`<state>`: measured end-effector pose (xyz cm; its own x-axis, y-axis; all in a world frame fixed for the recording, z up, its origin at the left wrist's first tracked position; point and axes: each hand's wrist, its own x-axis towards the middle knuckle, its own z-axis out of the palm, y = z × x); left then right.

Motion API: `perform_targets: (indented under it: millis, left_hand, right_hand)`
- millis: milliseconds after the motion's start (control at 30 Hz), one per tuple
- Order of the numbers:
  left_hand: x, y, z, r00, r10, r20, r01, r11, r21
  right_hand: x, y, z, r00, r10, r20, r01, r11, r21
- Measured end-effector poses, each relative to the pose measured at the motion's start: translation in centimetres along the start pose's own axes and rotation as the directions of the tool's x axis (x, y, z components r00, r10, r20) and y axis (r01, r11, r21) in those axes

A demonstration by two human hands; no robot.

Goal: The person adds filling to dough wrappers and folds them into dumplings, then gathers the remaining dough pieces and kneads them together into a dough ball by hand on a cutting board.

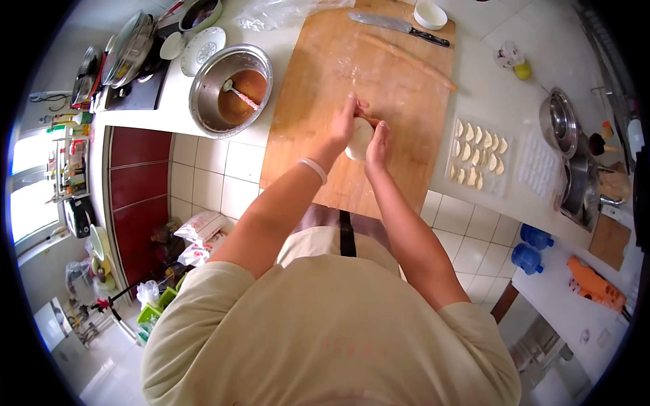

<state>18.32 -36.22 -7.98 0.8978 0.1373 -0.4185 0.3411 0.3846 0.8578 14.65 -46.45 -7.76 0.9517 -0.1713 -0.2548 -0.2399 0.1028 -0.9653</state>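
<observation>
A pale lump of dough [358, 141] is held between my two hands over the wooden board [305, 115]. My left hand [344, 123] wraps the dough from the left side, its fingers curving over the far end. On the right side my right hand [378, 145] presses against the same dough, fingers bent around it. Beyond the hands a long wooden rolling pin [409, 61] lies slantwise on the board. A knife [389, 24] with a black handle rests at the board's far edge, beside a small white bowl [430, 15].
Left of the board stands a steel bowl [203, 101] with brownish liquid and a spoon, near a patterned plate [203, 51]. To the right, several dumplings [487, 139] sit in rows on a tray [506, 177]. A sink area with metal bowls [558, 122] is farther right.
</observation>
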Motion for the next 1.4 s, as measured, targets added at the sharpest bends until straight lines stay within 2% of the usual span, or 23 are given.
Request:
perform_targets:
  millis: [67, 133, 167, 200, 267, 400, 600, 633, 667, 700, 733, 800, 833, 867, 967, 1067, 1133, 1200, 1233, 1267, 1300, 1333, 1400]
  left_hand:
    - [-1.1, -0.7, 0.0, 0.996, 0.093, 0.003, -0.093, 0.991, 0.1]
    - [-2.5, -1.4, 0.2, 0.964, 0.262, 0.046, -0.264, 0.918, 0.297]
    - [-3.7, -1.5, 0.3, 0.922, 0.382, 0.066, -0.367, 0.802, 0.471]
    - [-4.8, -2.1, 0.2, 0.926, 0.372, 0.066, -0.357, 0.806, 0.471]
    - [-6.2, -2.9, -0.3, 0.769, 0.634, 0.078, -0.491, 0.508, 0.708]
    - [-4.2, -2.7, -0.4, 0.824, 0.551, 0.13, -0.387, 0.38, 0.84]
    - [-1.9, 0.0, 0.7, 0.852, 0.521, 0.051, -0.326, 0.452, 0.83]
    - [-1.4, 0.8, 0.2, 0.951, 0.309, -0.025, -0.25, 0.812, 0.527]
    - [-1.1, 1.2, -0.1, 0.997, 0.072, 0.005, -0.072, 0.99, 0.124]
    - [-1.4, 1.1, -0.4, 0.976, 0.216, 0.018, -0.213, 0.946, 0.244]
    - [-2.1, 0.7, -0.3, 0.976, 0.216, 0.013, -0.213, 0.946, 0.245]
    - [-4.1, -1.1, 0.0, 0.928, 0.369, -0.043, -0.326, 0.864, 0.383]
    - [-4.8, -1.7, -0.3, 0.863, 0.505, 0.007, -0.423, 0.715, 0.557]
    - [-5.6, -2.3, -0.4, 0.867, 0.499, 0.004, -0.416, 0.718, 0.558]
    - [-6.2, -3.2, -0.5, 0.751, 0.657, 0.064, -0.452, 0.442, 0.774]
    - [-3.2, -3.1, -0.5, 0.706, 0.688, 0.17, -0.484, 0.293, 0.825]
    - [-2.9, -1.2, 0.7, 0.73, 0.676, 0.101, -0.437, 0.347, 0.83]
    - [-3.2, 0.4, 1.8, 0.931, 0.353, -0.089, -0.143, 0.579, 0.803]
    - [-2.4, 0.8, 1.6, 0.927, 0.364, -0.091, -0.15, 0.581, 0.8]
    - [-1.4, 1.3, 1.2, 0.97, 0.229, -0.078, -0.161, 0.852, 0.498]
    - [-0.9, 1.4, 0.8, 0.995, 0.103, -0.008, -0.101, 0.988, 0.12]
    - [-1.6, 0.6, 0.5, 0.995, 0.1, -0.013, -0.097, 0.988, 0.12]
    - [-4.1, 0.3, 0.9, 0.95, 0.311, 0.039, -0.292, 0.832, 0.472]
  right_hand:
    - [-1.1, -0.6, 0.9, 1.0, -0.016, -0.022, 0.016, 1.0, 0.0]
    - [-2.1, 0.9, 1.6, 0.947, -0.287, -0.143, 0.25, 0.941, -0.228]
    - [-2.6, 1.9, 1.1, 0.926, -0.358, -0.117, 0.31, 0.901, -0.304]
    - [-3.3, 2.6, 0.6, 0.929, -0.35, -0.121, 0.3, 0.903, -0.309]
    - [-4.6, 3.4, -0.2, 0.829, -0.559, 0.001, 0.485, 0.718, -0.499]
    - [-2.3, 3.2, -0.5, 0.758, -0.648, 0.08, 0.532, 0.541, -0.652]
    - [-0.4, 1.8, 0.8, 0.9, -0.431, -0.068, 0.279, 0.689, -0.668]
    - [-0.7, 0.9, 0.8, 0.952, -0.296, -0.077, 0.241, 0.882, -0.404]
    - [-0.7, 0.8, 0.7, 0.987, -0.159, -0.038, 0.154, 0.983, -0.102]
    - [-0.8, 1.0, 0.9, 0.991, -0.134, 0.0, 0.134, 0.99, -0.046]
    - [-1.3, 1.2, 1.0, 0.991, -0.132, 0.005, 0.132, 0.99, -0.045]
    - [-2.6, 1.5, 1.3, 0.959, -0.281, -0.05, 0.247, 0.906, -0.344]
    - [-3.4, 1.6, 1.1, 0.912, -0.407, -0.049, 0.356, 0.845, -0.398]
    - [-4.2, 1.9, 0.6, 0.915, -0.401, -0.049, 0.349, 0.847, -0.401]
    - [-4.3, 3.1, -0.3, 0.793, -0.608, 0.032, 0.527, 0.658, -0.538]
    - [-2.1, 3.5, -0.2, 0.844, -0.534, 0.044, 0.411, 0.592, -0.694]
    - [-0.9, 2.8, 0.4, 0.85, -0.526, 0.035, 0.376, 0.558, -0.74]
    - [-0.5, 2.5, 0.5, 0.918, -0.39, -0.071, 0.229, 0.669, -0.707]
    - [-0.4, 2.2, 0.5, 0.914, -0.4, -0.065, 0.241, 0.666, -0.706]
    - [-0.3, 1.7, 0.7, 0.943, -0.315, -0.107, 0.22, 0.833, -0.508]
    - [-0.4, 1.3, 0.9, 0.969, -0.214, -0.123, 0.173, 0.945, -0.278]
    - [-0.8, 1.1, 0.8, 0.988, -0.101, -0.114, 0.098, 0.995, -0.036]
    - [-2.6, 0.0, 1.2, 0.985, -0.103, -0.138, 0.076, 0.979, -0.191]
